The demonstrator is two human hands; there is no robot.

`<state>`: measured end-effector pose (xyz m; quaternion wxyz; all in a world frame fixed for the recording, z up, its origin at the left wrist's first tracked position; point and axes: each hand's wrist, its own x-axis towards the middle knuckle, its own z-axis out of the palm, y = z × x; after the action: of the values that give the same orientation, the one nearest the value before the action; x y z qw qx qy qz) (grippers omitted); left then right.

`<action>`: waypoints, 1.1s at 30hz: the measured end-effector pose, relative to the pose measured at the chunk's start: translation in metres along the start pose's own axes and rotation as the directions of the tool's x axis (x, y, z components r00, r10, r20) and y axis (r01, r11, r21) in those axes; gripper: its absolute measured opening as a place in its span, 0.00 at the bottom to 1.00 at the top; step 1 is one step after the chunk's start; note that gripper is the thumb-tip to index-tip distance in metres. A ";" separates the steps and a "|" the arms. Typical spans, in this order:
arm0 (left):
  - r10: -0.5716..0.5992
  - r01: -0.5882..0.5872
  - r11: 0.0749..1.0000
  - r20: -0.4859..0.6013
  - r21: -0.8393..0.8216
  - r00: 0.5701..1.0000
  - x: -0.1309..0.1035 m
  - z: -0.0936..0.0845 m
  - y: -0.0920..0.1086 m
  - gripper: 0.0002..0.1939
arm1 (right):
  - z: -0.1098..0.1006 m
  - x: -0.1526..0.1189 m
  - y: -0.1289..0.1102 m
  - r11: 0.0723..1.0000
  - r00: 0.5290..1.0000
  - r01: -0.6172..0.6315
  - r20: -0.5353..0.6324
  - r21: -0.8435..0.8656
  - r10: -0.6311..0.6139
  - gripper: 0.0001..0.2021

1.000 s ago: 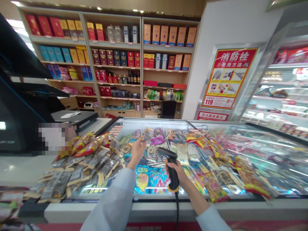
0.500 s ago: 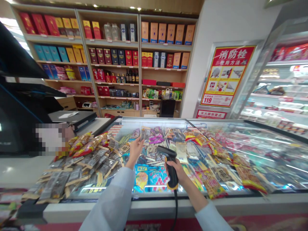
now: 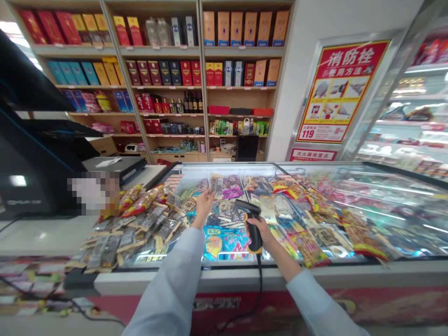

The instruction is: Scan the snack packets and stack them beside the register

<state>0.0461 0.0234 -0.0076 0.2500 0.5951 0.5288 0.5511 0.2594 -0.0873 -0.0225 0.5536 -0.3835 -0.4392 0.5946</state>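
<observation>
Above the glass-topped chest freezer (image 3: pixel 241 272), my left hand (image 3: pixel 204 205) pinches a small clear snack packet (image 3: pixel 216 185) with a dark filling, held up by its edge. My right hand (image 3: pixel 263 232) is wrapped round the grip of a black and yellow barcode scanner (image 3: pixel 255 228); its head points left toward the packet, and a cord hangs from its base. Blue ice-cream packs (image 3: pixel 226 240) show beneath the glass between my hands. A heap of similar clear packets (image 3: pixel 140 231) lies on the glass to the left of my left arm.
Red and yellow snack bags (image 3: pixel 310 245) lie on the glass to the right. A dark checkout machine (image 3: pixel 35 154) stands on the left counter. Behind the freezer are shelves (image 3: pixel 157 88) of boxed bottles, a fire-hydrant poster (image 3: pixel 345 91) and a refrigerated display (image 3: pixel 413 121).
The whole view has shifted slightly, with the freezer front now showing more. Both hands keep their holds on the packet and the scanner, which stay close to each other.
</observation>
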 end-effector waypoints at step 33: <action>0.380 -0.208 0.487 0.009 0.848 0.925 -0.063 -0.128 -0.023 0.19 | 0.136 0.037 0.055 0.936 0.975 -0.169 0.190 0.310 0.113 0.14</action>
<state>-0.0696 -0.0628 -0.0177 -0.2112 0.6705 0.6367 0.3169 0.1099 -0.0641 -0.0302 0.5257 -0.2659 -0.3520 0.7273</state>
